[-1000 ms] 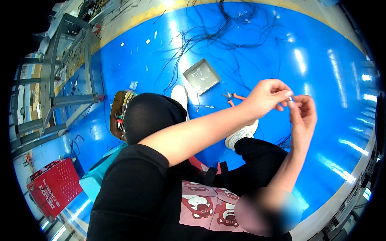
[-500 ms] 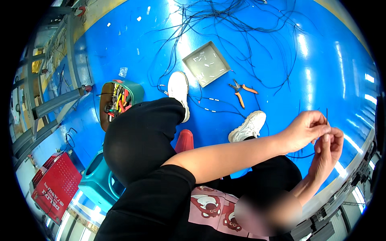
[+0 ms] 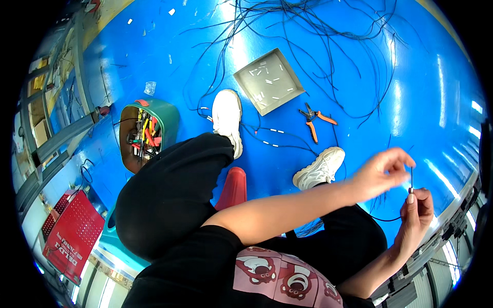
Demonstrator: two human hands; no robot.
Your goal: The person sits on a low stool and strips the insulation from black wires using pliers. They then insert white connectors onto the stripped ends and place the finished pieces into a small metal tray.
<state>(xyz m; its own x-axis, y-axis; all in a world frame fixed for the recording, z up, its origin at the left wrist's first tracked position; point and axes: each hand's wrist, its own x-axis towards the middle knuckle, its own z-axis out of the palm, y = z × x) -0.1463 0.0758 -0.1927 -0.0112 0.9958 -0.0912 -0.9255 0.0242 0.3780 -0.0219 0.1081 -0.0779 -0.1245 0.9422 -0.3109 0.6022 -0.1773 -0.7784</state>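
Observation:
My right hand (image 3: 417, 208) pinches a thin black cable (image 3: 386, 219) between thumb and fingers. The cable's dark end stands upright above the fingertips, with a short pale band just over the grip. Its other part loops out to the left below the hand. My left hand (image 3: 382, 174) is beside the upright end, fingers curved and smeared by motion; whether they touch the cable cannot be made out. On the blue floor ahead lie orange-handled wire strippers (image 3: 314, 122) with their handles apart. Left of them sits a square grey tray (image 3: 250, 94) holding small white pieces.
Many loose black cables (image 3: 308, 13) sprawl over the far floor. Cables with white sleeves (image 3: 272, 130) lie between my shoes. At left stand a green bin (image 3: 167, 120) of hand tools, a metal frame (image 3: 64, 136), a red perforated box (image 3: 77, 236) and a teal stool (image 3: 115, 246).
My left hand has drawn away from my right and is blurred. My right hand has dropped slightly, its grip on the cable now plainer. The view has shifted a little.

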